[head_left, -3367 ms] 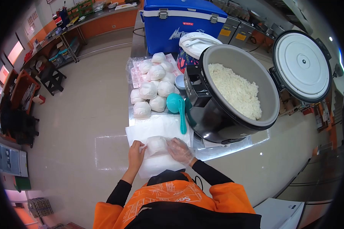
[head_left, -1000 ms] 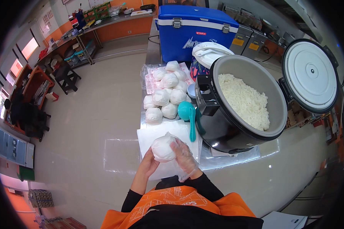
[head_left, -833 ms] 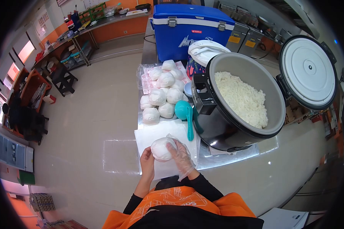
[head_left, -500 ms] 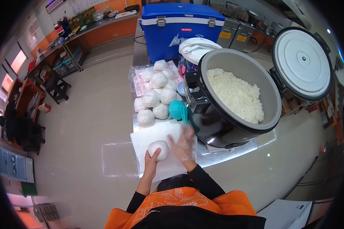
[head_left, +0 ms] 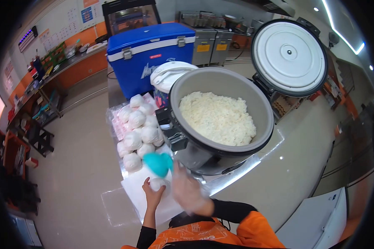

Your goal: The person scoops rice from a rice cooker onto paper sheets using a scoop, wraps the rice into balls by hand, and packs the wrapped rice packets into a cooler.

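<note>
My left hand (head_left: 153,193) curls its thumb and fingers around a white wrapped rice bundle (head_left: 158,184), which rests on a sheet of white paper (head_left: 135,186). My right hand (head_left: 189,191), in a clear plastic glove and smeared by motion, is closed on the handle of a teal scoop (head_left: 157,164). The scoop, also blurred, is tilted just above the bundle. Beyond it lies a pile of several similar rice bundles (head_left: 133,141). To the right, a large rice cooker (head_left: 183,145) stands with its lid (head_left: 289,54) up and cooked rice (head_left: 218,118) inside.
A blue cooler box (head_left: 153,58) stands at the far end of the table. Between it and the cooker is a patterned container with a white lid (head_left: 170,74). A white chest (head_left: 311,220) is on the floor at right. Counters line the back wall.
My right hand has taken hold of the teal scoop and shifted it from beside the cooker toward the bundle. My left hand stays on the bundle. The view has turned right.
</note>
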{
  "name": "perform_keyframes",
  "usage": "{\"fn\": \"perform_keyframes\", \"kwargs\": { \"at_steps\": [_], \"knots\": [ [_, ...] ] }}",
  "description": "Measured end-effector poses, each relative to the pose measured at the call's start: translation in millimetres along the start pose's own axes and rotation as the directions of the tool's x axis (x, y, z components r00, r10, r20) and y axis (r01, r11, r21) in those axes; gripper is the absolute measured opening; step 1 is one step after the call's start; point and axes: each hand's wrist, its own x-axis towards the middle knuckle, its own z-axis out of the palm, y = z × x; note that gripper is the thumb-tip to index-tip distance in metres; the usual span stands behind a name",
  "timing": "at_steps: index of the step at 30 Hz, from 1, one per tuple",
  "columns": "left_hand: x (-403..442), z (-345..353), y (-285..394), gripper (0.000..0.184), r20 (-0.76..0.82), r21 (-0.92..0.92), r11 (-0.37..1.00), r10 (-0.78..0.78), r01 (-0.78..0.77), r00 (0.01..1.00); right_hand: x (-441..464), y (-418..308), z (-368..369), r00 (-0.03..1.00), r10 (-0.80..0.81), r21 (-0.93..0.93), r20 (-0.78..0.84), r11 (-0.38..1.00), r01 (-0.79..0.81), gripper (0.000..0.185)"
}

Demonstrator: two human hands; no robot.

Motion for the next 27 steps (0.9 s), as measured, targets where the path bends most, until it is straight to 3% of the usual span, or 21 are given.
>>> {"fn": "perform_keyframes", "kwargs": {
  "at_steps": [1,3,4,6,8,10,12,13,15,17,20,21,24,25,27],
  "knots": [
    [8,8,-10,0.091,0.023,-0.005,0.999,0.05,-0.05,0.998,-12,16,-30,0.989,-0.125,-0.011,-0.081,0.992,0.125,0.048],
    [16,20,-10,0.094,0.067,-0.062,0.991,0.121,-0.117,0.99,-16,39,-115,0.992,-0.084,0.205,0.096,0.977,0.063,0.048],
    [17,26,-8,0.095,0.088,-0.091,0.985,0.152,-0.144,0.985,3,50,-162,0.927,0.032,0.379,0.373,0.907,-0.183,0.048],
    [5,16,38,0.099,0.138,-0.016,0.993,0.119,-0.118,0.983,20,86,-190,0.988,0.061,0.207,0.142,0.974,-0.09,0.044],
    [0,10,67,0.101,0.201,0.031,0.998,0.051,-0.059,0.978,54,119,-196,0.994,-0.056,-0.268,-0.095,0.963,0.029,0.04],
    [1,9,69,0.105,0.195,0.193,0.973,0.087,-0.125,0.977,116,163,-188,0.992,-0.046,-0.138,0.118,0.988,0.063,0.042],
    [4,11,63,0.107,0.176,0.378,0.893,0.189,-0.244,0.966,170,226,-133,0.967,-0.19,-0.225,0.169,0.948,0.225,0.034],
    [0,7,73,0.104,0.159,0.411,0.871,0.223,-0.27,0.962,189,227,-124,0.962,-0.1,-0.247,0.254,0.955,0.164,0.037],
    [-5,10,114,0.099,0.008,0.198,0.925,0.329,-0.324,0.944,219,221,-99,0.945,-0.084,-0.299,0.316,0.937,0.184,0.044],
    [-9,14,157,0.09,-0.111,-0.042,0.909,0.408,-0.415,0.906,241,222,-72,0.926,-0.242,-0.347,0.29,0.875,0.337,0.05],
    [-11,15,199,0.09,-0.221,-0.075,0.785,0.589,-0.616,0.777,265,210,-46,0.837,-0.438,-0.357,0.328,0.763,0.539,0.058],
    [-11,16,207,0.085,-0.191,-0.024,0.773,0.619,-0.634,0.762,269,211,-34,0.812,-0.459,-0.374,0.361,0.726,0.577,0.059],
    [-4,28,222,0.079,-0.208,0.067,0.755,0.65,-0.652,0.731,277,211,-2,0.721,-0.49,-0.371,0.491,0.631,0.681,0.06],
    [-1,33,224,0.07,-0.281,0.15,0.763,0.643,-0.629,0.712,280,206,1,0.679,-0.487,-0.343,0.549,0.61,0.714,0.061],
    [4,32,215,0.067,-0.298,0.111,0.806,0.585,-0.581,0.754,285,200,-4,0.61,-0.481,-0.314,0.63,0.561,0.766,0.061]
  ]
}}
